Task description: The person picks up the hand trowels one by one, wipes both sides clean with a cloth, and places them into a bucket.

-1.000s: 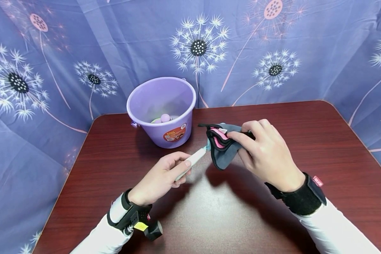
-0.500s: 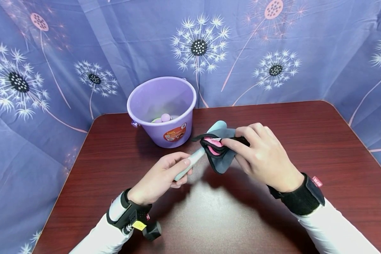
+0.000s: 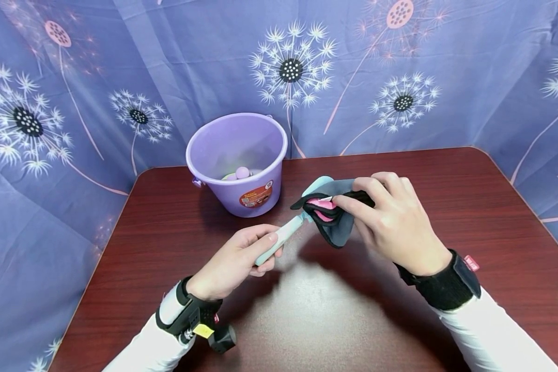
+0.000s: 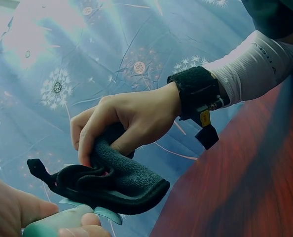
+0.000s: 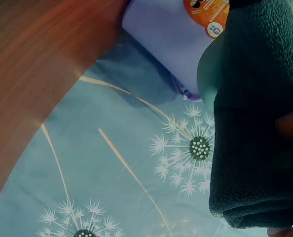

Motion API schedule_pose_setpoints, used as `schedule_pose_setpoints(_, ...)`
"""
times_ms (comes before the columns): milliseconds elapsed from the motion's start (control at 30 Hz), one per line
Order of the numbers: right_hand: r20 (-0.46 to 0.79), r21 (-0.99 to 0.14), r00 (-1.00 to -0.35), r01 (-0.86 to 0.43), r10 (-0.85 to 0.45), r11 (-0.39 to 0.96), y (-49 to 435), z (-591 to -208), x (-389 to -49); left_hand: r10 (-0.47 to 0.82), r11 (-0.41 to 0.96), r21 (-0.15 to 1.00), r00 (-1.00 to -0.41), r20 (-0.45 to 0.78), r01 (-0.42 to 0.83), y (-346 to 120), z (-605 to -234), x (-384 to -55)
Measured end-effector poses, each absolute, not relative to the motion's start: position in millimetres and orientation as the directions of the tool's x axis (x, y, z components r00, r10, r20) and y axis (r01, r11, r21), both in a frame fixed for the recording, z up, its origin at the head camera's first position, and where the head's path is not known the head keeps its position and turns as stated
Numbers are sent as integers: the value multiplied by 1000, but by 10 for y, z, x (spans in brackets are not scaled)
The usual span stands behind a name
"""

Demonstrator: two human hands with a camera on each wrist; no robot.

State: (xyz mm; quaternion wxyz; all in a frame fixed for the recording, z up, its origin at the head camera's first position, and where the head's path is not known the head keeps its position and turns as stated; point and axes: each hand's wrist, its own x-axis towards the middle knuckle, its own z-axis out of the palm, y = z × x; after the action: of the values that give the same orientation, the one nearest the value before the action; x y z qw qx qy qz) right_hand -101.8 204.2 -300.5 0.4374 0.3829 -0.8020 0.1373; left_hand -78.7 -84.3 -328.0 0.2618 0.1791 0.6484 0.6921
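Note:
In the head view my left hand [image 3: 242, 258] grips the pale whitish-green handle [image 3: 281, 240] of a tool with a rounded light-blue head [image 3: 320, 183]. A folded grey cloth [image 3: 341, 227] with black edging and a pink inner side lies over most of that head. My right hand [image 3: 392, 222] pinches the cloth from the right, index finger near its white tag. In the left wrist view the cloth [image 4: 131, 185] overlaps the head, whose pale edges show beneath. The right wrist view has the cloth [image 5: 257, 148] close up, with part of the head [image 5: 211, 71] beside it.
A purple bucket [image 3: 242, 199] with an orange label stands behind my left hand, holding a light purple ball [image 3: 242, 172] and other small pieces. The dark red-brown table [image 3: 139, 289] ends against a blue dandelion-print curtain [image 3: 214, 57].
My right hand first slid the cloth left toward the handle, then back right and slightly up. More of the light-blue head now shows above the cloth. My left hand stays nearly still.

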Motion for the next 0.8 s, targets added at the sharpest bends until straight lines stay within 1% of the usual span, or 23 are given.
schedule_pose_setpoints(100,807,103,-349,-711,-477,695,2074,-3025,-1036,595,-14,992,-798,-94,-128,-844,-3277,-782)
schedule_pose_setpoints(367,785,56,-449,-636,-427,770,2188,-3088,-1077,598,7,993,-795,-99,-119,-847,-3271,-778)
schedule_pose_setpoints(600,800,11,-480,-590,-361,807,2237,-3119,-1107,598,10,994,-796,-90,-104,-852,-3268,-774)
schedule_pose_setpoints(800,793,-26,-522,-545,-314,838,2265,-3142,-1118,596,5,996,-799,-72,-87,-855,-3260,-764)
